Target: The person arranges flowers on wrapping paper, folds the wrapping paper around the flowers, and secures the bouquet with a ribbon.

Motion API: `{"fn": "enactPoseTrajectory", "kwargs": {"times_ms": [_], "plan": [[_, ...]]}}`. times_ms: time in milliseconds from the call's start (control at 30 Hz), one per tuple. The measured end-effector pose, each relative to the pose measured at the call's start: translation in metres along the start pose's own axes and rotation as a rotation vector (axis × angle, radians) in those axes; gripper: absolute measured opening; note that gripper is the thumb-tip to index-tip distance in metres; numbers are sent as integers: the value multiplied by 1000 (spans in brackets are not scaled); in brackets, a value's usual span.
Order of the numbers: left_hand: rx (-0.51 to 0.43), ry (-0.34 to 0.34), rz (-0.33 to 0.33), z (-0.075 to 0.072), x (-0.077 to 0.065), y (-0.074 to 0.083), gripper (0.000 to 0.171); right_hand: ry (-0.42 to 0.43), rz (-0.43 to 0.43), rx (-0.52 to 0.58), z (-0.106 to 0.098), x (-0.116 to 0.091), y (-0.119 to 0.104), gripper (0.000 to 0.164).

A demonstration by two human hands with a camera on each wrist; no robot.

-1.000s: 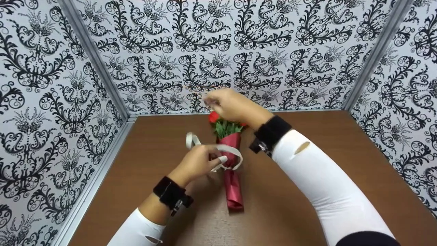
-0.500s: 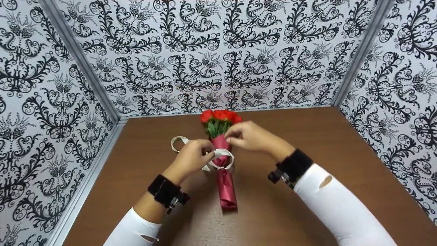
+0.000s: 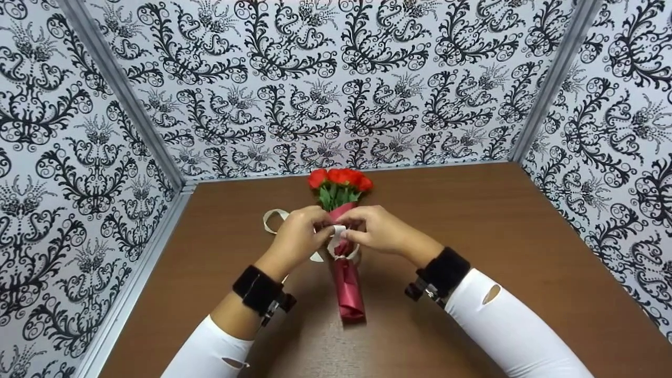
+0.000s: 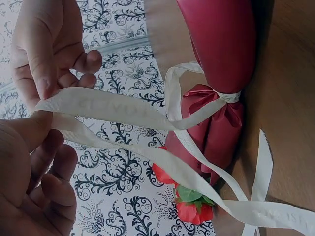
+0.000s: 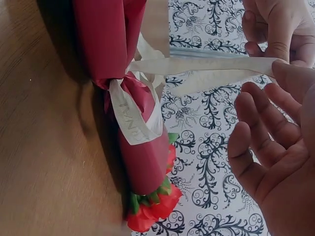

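Note:
A bouquet of red flowers [image 3: 340, 178] with green leaves lies on the table, its stems wrapped in dark red paper [image 3: 349, 294]. Cream ribbon [image 4: 113, 105] is tied round the wrap's narrow waist, and faint lettering shows on it. Above the tie, my left hand [image 3: 296, 236] pinches the ribbon in a fold between thumb and fingers. My right hand [image 3: 383, 230] pinches the same ribbon from the other side, thumb tip close to the left one, as the left wrist view shows. One ribbon loop [image 5: 138, 118] hangs over the paper beside the knot.
A curled ribbon end [image 3: 270, 220] lies left of the bouquet on the brown wooden table [image 3: 462, 220]. Patterned black-and-white walls [image 3: 336, 94] with grey metal posts [image 3: 121, 100] stand behind and at both sides.
My right hand has come down from above the flowers to the ribbon and now pinches it next to my left hand. The left hand stays at the ribbon; the bouquet lies still.

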State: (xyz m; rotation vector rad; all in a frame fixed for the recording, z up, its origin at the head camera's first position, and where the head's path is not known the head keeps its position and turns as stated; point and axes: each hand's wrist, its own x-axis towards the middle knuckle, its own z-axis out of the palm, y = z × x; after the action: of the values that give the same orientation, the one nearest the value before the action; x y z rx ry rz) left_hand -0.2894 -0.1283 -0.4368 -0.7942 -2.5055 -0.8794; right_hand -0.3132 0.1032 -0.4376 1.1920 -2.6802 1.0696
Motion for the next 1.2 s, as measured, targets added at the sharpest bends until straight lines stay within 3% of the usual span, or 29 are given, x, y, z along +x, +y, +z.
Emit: {"fn": "enactPoseTrajectory", "kwargs": {"times_ms": [300,667,767,967,1200], "plan": [[9,-13,-13,-1,6,1,6,67,-118,7,-4,2,4,21],[10,-96,19,5,7,-3,8,109,9,156,-8,1,9,11],[-2,-76,31,8,8,-1,8,107,13,165,-8,0,10,15],[-3,-32,47,12,10,1,8,133,-65,156,-8,-2,14,22],[39,35,43,13,13,3,8,200,-96,148,-8,-2,13,15]]}}
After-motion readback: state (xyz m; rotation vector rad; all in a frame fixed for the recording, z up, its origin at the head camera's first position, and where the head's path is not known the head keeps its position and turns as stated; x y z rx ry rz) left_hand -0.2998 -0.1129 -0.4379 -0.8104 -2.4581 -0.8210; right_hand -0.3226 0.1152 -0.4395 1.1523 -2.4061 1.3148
